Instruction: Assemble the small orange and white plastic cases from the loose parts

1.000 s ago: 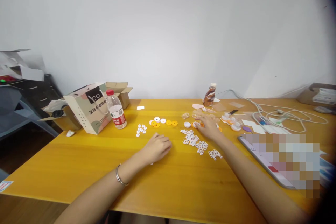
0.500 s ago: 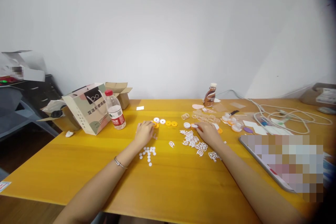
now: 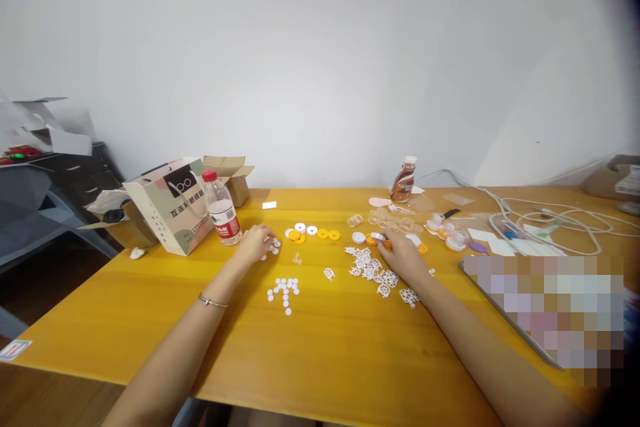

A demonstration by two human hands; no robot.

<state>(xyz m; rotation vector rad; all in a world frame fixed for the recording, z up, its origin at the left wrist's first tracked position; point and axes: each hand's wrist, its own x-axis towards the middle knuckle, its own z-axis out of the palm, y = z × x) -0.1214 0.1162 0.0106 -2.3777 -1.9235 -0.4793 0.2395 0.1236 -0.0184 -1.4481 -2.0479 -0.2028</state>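
My left hand (image 3: pixel 254 245) reaches over small white pieces (image 3: pixel 273 247), its fingers partly bent and apart, with nothing visible gripped. To its right lie white discs with centre holes (image 3: pixel 300 227) and yellow discs (image 3: pixel 323 234), some overlapping. My right hand (image 3: pixel 401 253) pinches a white disc (image 3: pixel 379 237), held tilted above orange discs that the hand partly hides. A flat white disc (image 3: pixel 359 237) lies to the left of it. Below the right hand spreads a pile of white wheel-patterned plastic pieces (image 3: pixel 370 267). Small round white pieces (image 3: pixel 286 285) lie in a group nearer me.
A red-capped bottle (image 3: pixel 223 213) and a paper bag (image 3: pixel 167 210) stand left, with an open carton (image 3: pixel 233 177) behind. A brown bottle (image 3: pixel 403 181) stands at the back. Clear rings (image 3: pixel 387 219), white cables (image 3: pixel 540 213) and a blurred-out flat device (image 3: pixel 520 330) lie right.
My left hand has moved left, off the yellow and white discs to the small white pieces. My right hand stays near its place, and the disc in it is now tilted up.
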